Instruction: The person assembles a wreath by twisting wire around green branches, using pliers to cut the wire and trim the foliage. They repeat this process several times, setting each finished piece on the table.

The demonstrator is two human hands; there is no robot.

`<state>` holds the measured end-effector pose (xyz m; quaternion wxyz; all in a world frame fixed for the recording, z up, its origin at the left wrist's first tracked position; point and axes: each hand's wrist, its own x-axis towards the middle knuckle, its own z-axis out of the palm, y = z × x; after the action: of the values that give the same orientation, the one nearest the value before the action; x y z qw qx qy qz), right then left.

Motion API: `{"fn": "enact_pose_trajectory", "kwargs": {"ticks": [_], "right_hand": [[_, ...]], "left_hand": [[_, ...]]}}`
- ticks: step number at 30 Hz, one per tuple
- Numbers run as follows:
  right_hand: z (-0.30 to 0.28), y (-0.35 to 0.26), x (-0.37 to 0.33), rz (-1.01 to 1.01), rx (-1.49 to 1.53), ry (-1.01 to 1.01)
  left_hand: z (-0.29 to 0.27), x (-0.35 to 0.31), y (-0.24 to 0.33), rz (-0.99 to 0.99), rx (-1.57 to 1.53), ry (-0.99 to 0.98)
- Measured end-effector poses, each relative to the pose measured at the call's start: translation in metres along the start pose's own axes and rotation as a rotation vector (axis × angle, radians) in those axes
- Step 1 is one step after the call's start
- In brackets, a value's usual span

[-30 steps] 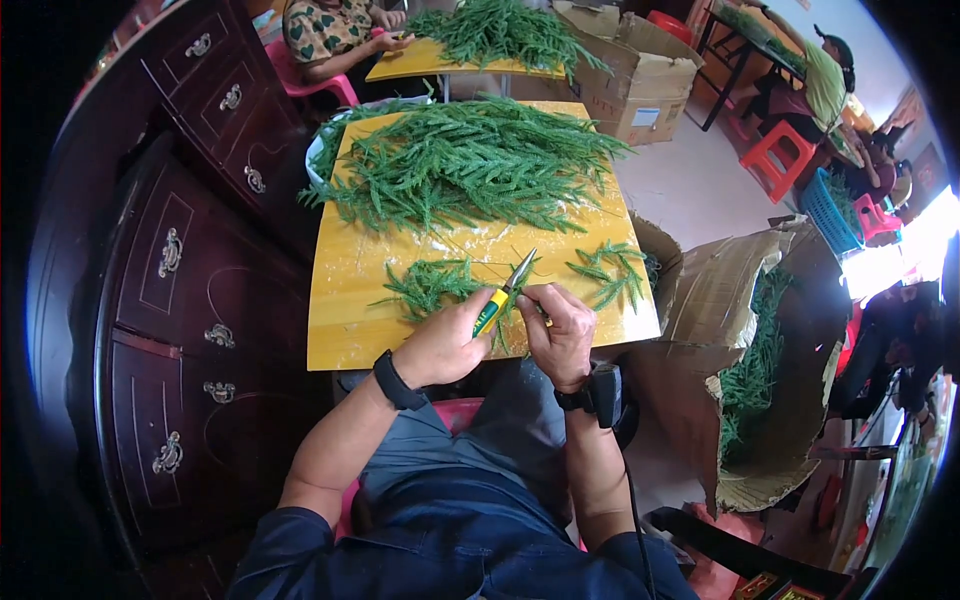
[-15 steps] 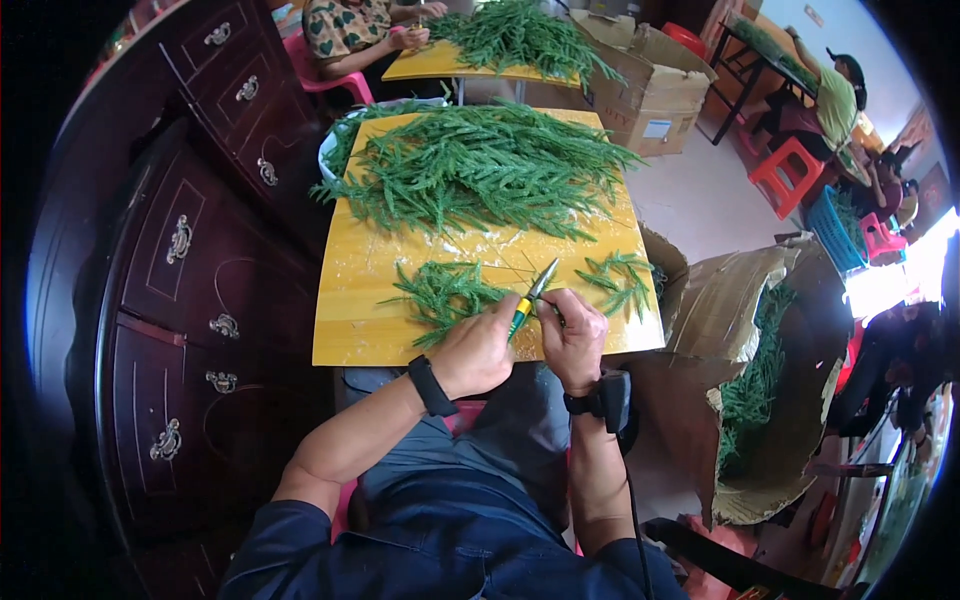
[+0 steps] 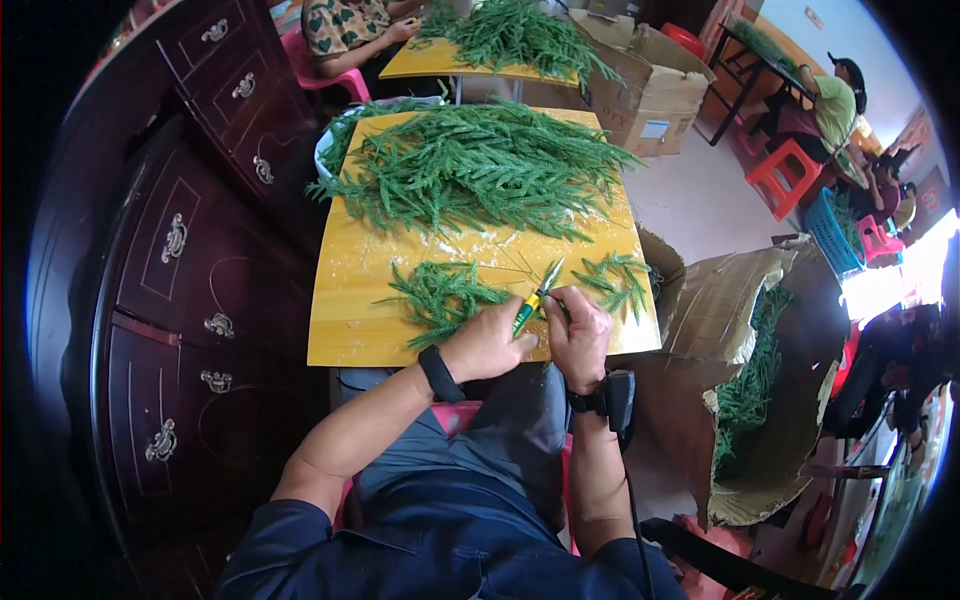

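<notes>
Presumably rigid pliers (image 3: pixel 537 297), best held by the handles (image 3: pixel 522 317), are clasped in the left grip (image 3: pixel 487 342). The right grip (image 3: pixel 582 328) is pinched, contents indiscernible.

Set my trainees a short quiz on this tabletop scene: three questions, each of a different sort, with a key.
1. Multiple choice: which of the person's grips holds the green-and-yellow pliers? A) right B) left C) neither
2. True or false: on the table, the big heap of greenery lies nearer the person than the small left clump.
3. Fill in: the torn cardboard box to the right of the yellow table contains green ____.

Key: 1. B, the left grip. 2. False; the big heap lies farther off than the small left clump. 3. sprigs.
</notes>
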<state>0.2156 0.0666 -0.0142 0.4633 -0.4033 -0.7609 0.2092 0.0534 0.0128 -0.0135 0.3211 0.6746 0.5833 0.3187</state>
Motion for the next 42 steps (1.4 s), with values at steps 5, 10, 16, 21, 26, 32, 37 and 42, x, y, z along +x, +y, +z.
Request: {"fn": "enact_pose_trajectory", "kwargs": {"ticks": [5, 10, 16, 21, 26, 32, 37, 42], "right_hand": [[-0.001, -0.001, -0.001, 0.001, 0.022, -0.03], [-0.004, -0.003, -0.001, -0.003, 0.01, -0.027], [0.001, -0.002, -0.002, 0.009, 0.013, -0.031], [0.004, 0.002, -0.002, 0.019, -0.003, -0.048], [0.003, 0.002, -0.003, 0.052, -0.049, -0.048], [0.001, 0.003, -0.002, 0.046, -0.077, -0.044], [-0.004, 0.001, -0.001, 0.098, -0.129, -0.025], [-0.01, 0.007, -0.001, 0.143, -0.131, -0.048]], "left_hand": [[0.002, 0.004, -0.009, -0.046, -0.07, -0.058], [0.006, 0.001, -0.007, -0.075, -0.021, -0.043], [0.007, -0.002, -0.006, -0.059, -0.009, -0.007], [0.011, 0.002, -0.017, -0.081, -0.003, -0.019], [0.017, 0.004, -0.015, -0.149, -0.097, -0.049], [0.01, 0.003, -0.003, -0.365, -0.378, -0.186], [0.002, 0.011, -0.002, -0.408, -0.458, -0.273], [0.003, 0.012, 0.003, -0.471, -0.627, -0.304]]}}
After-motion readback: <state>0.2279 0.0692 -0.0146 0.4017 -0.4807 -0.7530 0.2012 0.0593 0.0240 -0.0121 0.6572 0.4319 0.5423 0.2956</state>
